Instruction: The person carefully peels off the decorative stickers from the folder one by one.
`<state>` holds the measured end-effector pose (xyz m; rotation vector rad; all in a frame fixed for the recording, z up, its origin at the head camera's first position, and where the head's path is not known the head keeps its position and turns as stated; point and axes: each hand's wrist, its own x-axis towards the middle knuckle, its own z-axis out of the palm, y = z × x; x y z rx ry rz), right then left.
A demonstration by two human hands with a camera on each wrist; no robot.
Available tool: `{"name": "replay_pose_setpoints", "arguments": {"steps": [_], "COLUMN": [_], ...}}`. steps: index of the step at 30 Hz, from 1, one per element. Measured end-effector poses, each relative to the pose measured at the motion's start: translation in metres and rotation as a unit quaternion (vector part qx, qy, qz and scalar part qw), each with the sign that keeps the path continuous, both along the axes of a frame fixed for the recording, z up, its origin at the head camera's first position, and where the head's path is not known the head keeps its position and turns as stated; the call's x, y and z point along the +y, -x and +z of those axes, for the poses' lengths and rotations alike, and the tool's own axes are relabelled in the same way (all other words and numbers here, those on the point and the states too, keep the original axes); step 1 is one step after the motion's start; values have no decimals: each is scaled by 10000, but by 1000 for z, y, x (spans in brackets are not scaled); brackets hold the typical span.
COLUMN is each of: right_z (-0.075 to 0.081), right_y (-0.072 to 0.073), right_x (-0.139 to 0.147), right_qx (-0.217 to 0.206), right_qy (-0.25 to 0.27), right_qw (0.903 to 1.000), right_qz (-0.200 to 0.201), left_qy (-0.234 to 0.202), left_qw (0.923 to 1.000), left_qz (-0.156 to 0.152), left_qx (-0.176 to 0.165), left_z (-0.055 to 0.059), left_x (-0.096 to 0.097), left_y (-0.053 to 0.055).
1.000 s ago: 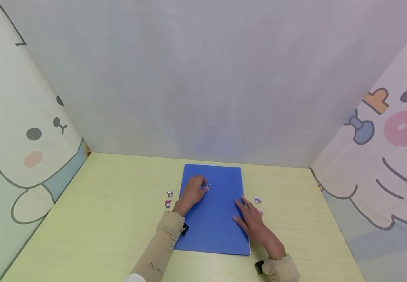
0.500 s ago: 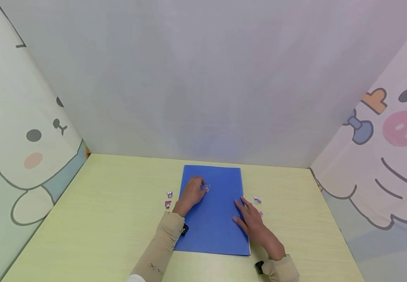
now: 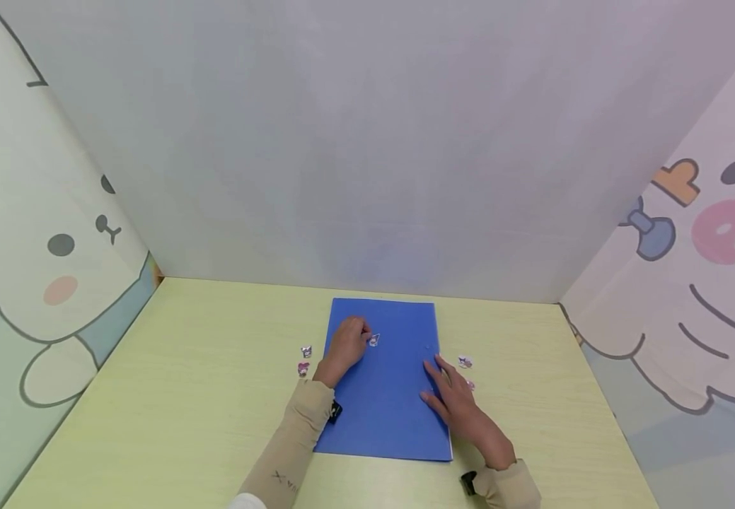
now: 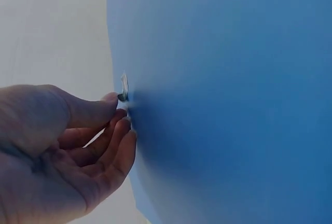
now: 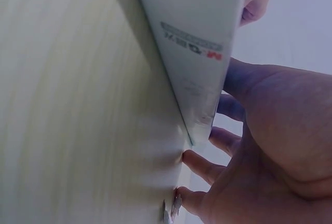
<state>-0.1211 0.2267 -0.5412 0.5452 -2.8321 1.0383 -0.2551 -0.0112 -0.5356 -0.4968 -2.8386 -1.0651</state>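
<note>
A blue folder [image 3: 389, 403] with a white printed side [image 5: 189, 47] lies on the table. My left hand [image 3: 346, 343] is over its upper left part, thumb and fingertips drawn together at the edge of a small character sticker [image 3: 374, 341]. In the left wrist view, this sticker [image 4: 124, 86] stands up from the blue surface at the thumb tip, pinched there. My right hand [image 3: 459, 403] rests on the folder's right edge with its fingers spread. Seen from the right wrist, some of its fingertips reach down beside the folder to the table.
Left of the folder lie a purple-and-white sticker [image 3: 306, 351] and a pink one [image 3: 303, 369]. To the right are another purple-and-white sticker [image 3: 465, 361] and a pink one [image 3: 471, 384], partly behind the right hand. A grey backdrop [image 3: 367, 177] stands behind the table [image 3: 214, 339].
The left thumb and fingers have closed together at the sticker's left edge, and the sticker has tilted slightly. The right hand has stayed in place.
</note>
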Motion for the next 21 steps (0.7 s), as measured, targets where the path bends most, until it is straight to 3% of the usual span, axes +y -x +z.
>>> {"name": "replay_pose_setpoints", "arguments": {"steps": [4,8,14,21], "right_z": [1,7,7,6], "right_y": [-1,-2,-2,-2], "right_x": [0,-1,-1,0], "right_qx": [76,-221,-347,-314], "right_qy": [52,12,-74,-57], "right_qw": [10000,9997,9993,9994], "right_qz": [23,-65,-115,-106], "left_qy": [-56,-160,-520,-530], "left_qw": [9998,9995,9982,9981], "left_qz": [-57,-107,-214,-321], "left_qx": [-164,-255,-220,7], "left_z": [1,3,3,0], "left_x": [0,1,0,0], "left_y": [0,-1,-1,0]}}
